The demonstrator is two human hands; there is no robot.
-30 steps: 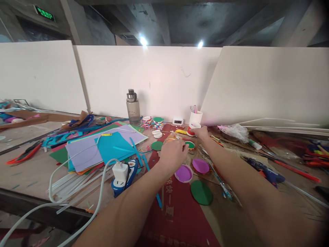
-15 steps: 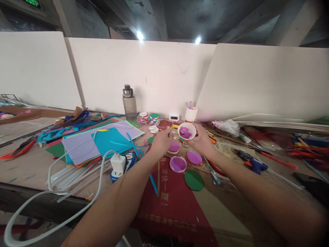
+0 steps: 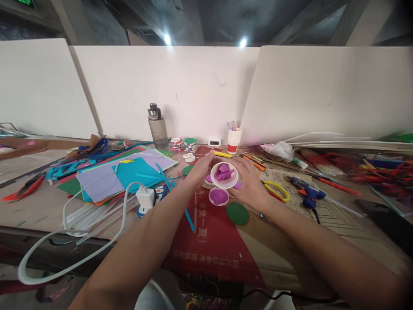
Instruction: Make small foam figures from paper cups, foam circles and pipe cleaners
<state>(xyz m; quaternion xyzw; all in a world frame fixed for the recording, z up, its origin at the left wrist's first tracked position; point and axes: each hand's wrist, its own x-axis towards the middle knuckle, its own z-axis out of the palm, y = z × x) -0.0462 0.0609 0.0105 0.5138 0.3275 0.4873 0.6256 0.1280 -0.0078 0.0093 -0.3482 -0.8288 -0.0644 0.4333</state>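
My right hand grips a small white paper cup from its right side. The cup's mouth tilts toward me, and crumpled purple pieces lie inside. Just left of the cup is my left hand, seen edge-on, its fingers stretched forward and holding nothing I can see. Whether it touches the cup is unclear. Below the cup a round white-rimmed piece with a purple face lies on the red printed cardboard. A similar purple piece is partly hidden behind the cup. Nearer me is a green disc.
Coloured sheets, a white charger with its cable, and clear sticks are at left. A bottle, two decorated stacks and a cup of pens stand behind. Yellow-handled scissors and a glue gun lie at right.
The cup in my right hand has come down and nearer, tilting further toward me. My left hand's fingers have straightened from a curled shape. The whole view has shifted slightly.
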